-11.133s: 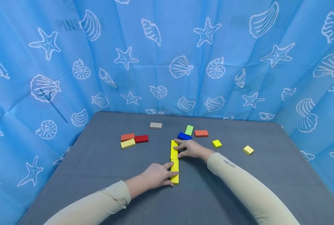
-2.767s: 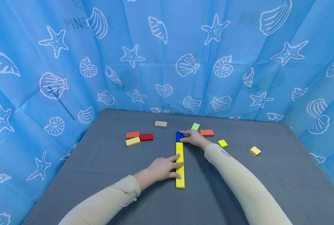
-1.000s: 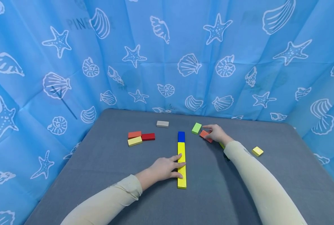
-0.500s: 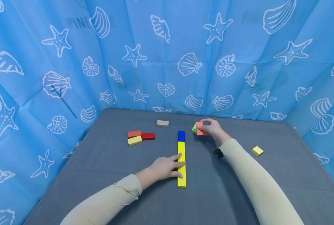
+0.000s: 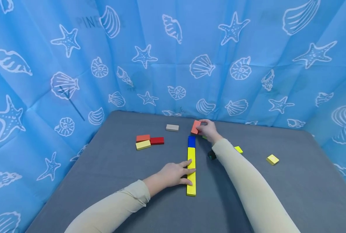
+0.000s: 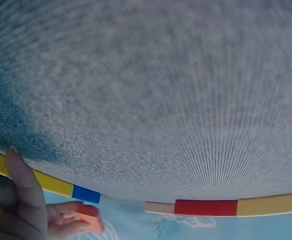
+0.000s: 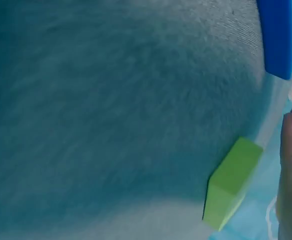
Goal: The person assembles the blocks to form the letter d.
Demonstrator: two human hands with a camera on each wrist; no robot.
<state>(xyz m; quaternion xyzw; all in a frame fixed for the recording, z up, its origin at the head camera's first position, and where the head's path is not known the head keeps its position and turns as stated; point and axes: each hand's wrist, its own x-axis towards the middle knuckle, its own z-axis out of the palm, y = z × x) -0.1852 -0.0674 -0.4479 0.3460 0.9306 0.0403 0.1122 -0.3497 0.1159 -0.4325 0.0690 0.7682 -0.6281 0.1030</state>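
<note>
Two yellow blocks (image 5: 191,189) and a blue block (image 5: 191,141) lie end to end in a straight row on the grey tabletop. My left hand (image 5: 171,174) rests its spread fingers on the yellow blocks, across their joint. Beyond the row's far end, my right hand (image 5: 208,130) pinches an orange block (image 5: 195,127), which is tilted and close over the blue one. The left wrist view also has this orange block (image 6: 92,218) in the fingers. Mostly hidden under my right hand in the head view, a green block (image 7: 233,182) shows plainly in the right wrist view.
To the left lie an orange-red block (image 5: 142,138), a red block (image 5: 157,140) and a pale yellow block (image 5: 143,145), grouped together. A beige block (image 5: 172,127) is at the back. Small yellow blocks (image 5: 273,159) lie right of my right arm. A blue seashell curtain (image 5: 161,81) surrounds the table.
The blue block has joined the end of the yellow row. My right hand has picked up the orange block and carried it left toward the row. My left hand stays on the yellow blocks.
</note>
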